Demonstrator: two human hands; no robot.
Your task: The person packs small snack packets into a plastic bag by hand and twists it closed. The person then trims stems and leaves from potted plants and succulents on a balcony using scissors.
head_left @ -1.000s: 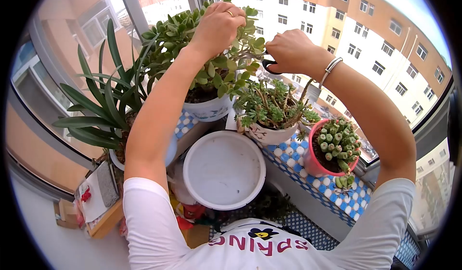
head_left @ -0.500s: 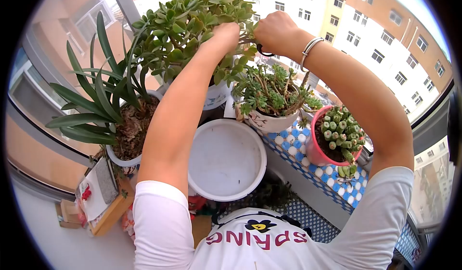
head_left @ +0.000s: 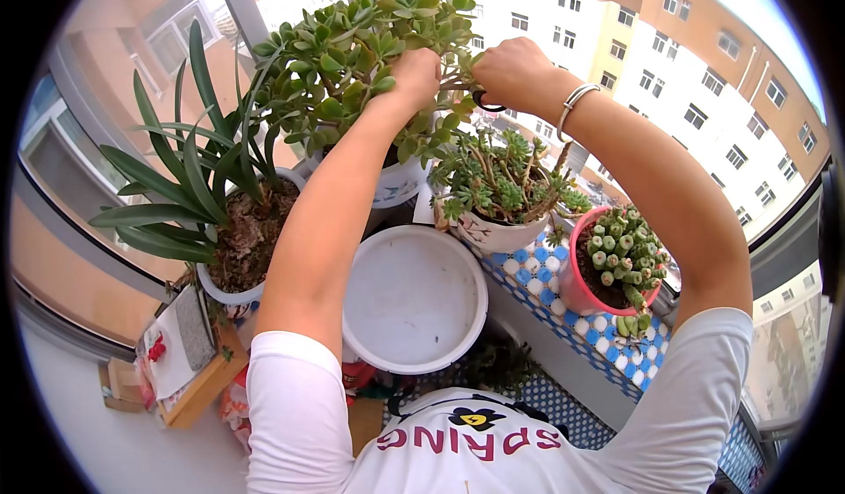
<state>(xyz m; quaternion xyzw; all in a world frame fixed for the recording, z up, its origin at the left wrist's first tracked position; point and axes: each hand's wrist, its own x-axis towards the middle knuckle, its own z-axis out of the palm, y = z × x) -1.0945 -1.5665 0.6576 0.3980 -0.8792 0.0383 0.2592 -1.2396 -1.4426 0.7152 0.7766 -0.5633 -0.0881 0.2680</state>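
Observation:
A bushy jade plant (head_left: pixel 339 63) with thick rounded leaves grows in a white pot (head_left: pixel 398 184) by the window. My left hand (head_left: pixel 417 77) is closed among its right-hand leaves, gripping a part of the plant; its fingertips are hidden. Just to the right, my right hand (head_left: pixel 515 73) is wrapped round a pair of scissors (head_left: pixel 487 103), whose black handle loop shows below the fingers. The blades point toward the plant's stems near my left hand, but are hard to make out. Below both arms sits a wide white basin (head_left: pixel 480 314) with a few small specks in it.
A long-leaved plant (head_left: pixel 198 177) in a pale pot stands left. On the blue-and-white tiled ledge (head_left: pixel 537 274) are a succulent in a white pot (head_left: pixel 502 230) and another in a pink pot (head_left: pixel 576 287). A wooden box (head_left: pixel 207 388) is low left. Window glass lies behind.
The view has tilted slightly, so the plants and basin sit a little lower in it. Both hands remain at the jade plant with nearly the same grip.

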